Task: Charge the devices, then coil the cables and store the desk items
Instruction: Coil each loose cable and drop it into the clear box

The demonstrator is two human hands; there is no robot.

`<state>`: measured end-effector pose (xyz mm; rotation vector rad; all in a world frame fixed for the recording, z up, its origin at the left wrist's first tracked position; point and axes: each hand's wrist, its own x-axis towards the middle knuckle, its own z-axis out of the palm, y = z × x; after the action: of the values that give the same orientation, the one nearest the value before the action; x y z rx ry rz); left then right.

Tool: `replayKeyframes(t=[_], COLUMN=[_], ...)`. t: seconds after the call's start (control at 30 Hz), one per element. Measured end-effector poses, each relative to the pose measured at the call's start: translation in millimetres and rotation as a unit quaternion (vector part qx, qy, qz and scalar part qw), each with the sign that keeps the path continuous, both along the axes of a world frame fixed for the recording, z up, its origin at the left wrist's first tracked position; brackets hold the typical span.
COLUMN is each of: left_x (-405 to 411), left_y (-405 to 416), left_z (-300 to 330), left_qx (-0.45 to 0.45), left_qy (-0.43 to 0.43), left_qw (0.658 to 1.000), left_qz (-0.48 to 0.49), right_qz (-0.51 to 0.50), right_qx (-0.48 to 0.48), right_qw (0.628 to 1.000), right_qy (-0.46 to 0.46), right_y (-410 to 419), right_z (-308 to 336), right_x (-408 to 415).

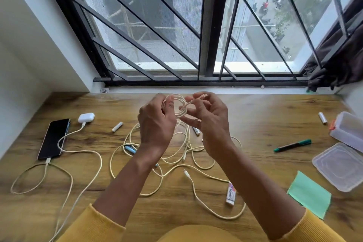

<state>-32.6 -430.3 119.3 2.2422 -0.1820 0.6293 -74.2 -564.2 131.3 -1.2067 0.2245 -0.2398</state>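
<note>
I see the wooden desk [255, 108] w/ loose cream cables [172, 163] at centre – phone [53, 139] at 9 o'clock, plugged in. My left hand [157, 122] grips the small coil [179, 107]; right hand [208, 122] pinches its plug end [204, 95] at 12

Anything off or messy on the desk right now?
Yes: loose cables lie tangled mid-desk, uncoiled. Batteries are scattered, and the plastic box sits open, lid beside it. No damage or spills visible.
</note>
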Motion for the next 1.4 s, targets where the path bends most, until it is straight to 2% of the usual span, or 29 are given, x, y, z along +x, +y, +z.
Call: replayKeyframes(t=[0.17, 0.27, 0.37, 0.5, 0.73, 0.83, 0.93, 1.03, 1.1, 1.2, 1.4], left_x=[-11, -21, -23, -29, -24, -23, -25, -28, -28, -27, -21], left_y=[-9, -15, -16, -19, -12, -9, -8, -11, -12, -14, -10], left_z=[6, 4, -6, -7, -13, -14, -14, -12, -12, -10, -18], left_qx=[-0.08, -0.064, -0.027, -0.012, 0.0, 0.008, 0.008, -0.073, -0.148, -0.268, -0.375], left_qy=[-0.058, -0.089, -0.094, -0.087, -0.085, -0.089, -0.095, -0.072, -0.027, 0.073, 0.159], left_qw=[0.995, 0.993, 0.991, 0.99, 0.991, 0.991, 0.988, 0.986, 0.98, 0.947, 0.9], left_qz=[-0.007, -0.052, -0.088, -0.109, -0.101, -0.104, -0.124, -0.133, -0.133, -0.163, -0.154], right_qz=[0.011, 0.015, 0.019, 0.007, 0.044, 0.071, 0.053, 0.059, 0.078, 0.108, 0.106], right_qx=[0.202, 0.248, 0.221, 0.16, 0.073, 0.001, -0.05, -0.04, -0.024, -0.008, -0.014], right_qw=[0.976, 0.959, 0.959, 0.973, 0.993, 0.997, 0.997, 0.997, 0.997, 0.994, 0.994], right_qy=[0.081, 0.139, 0.176, 0.168, 0.082, 0.028, 0.019, 0.019, 0.013, -0.002, -0.024], right_y=[1, -7, -13, -18, -20, -16, -14, -17, -23, -34, -41], right_z=[14, 16, 10, -2, 1, 2, -4, -8, -8, -5, -2], right_x=[12, 20, 23, 20, 3, -4, -4, -3, -3, -5, -8])
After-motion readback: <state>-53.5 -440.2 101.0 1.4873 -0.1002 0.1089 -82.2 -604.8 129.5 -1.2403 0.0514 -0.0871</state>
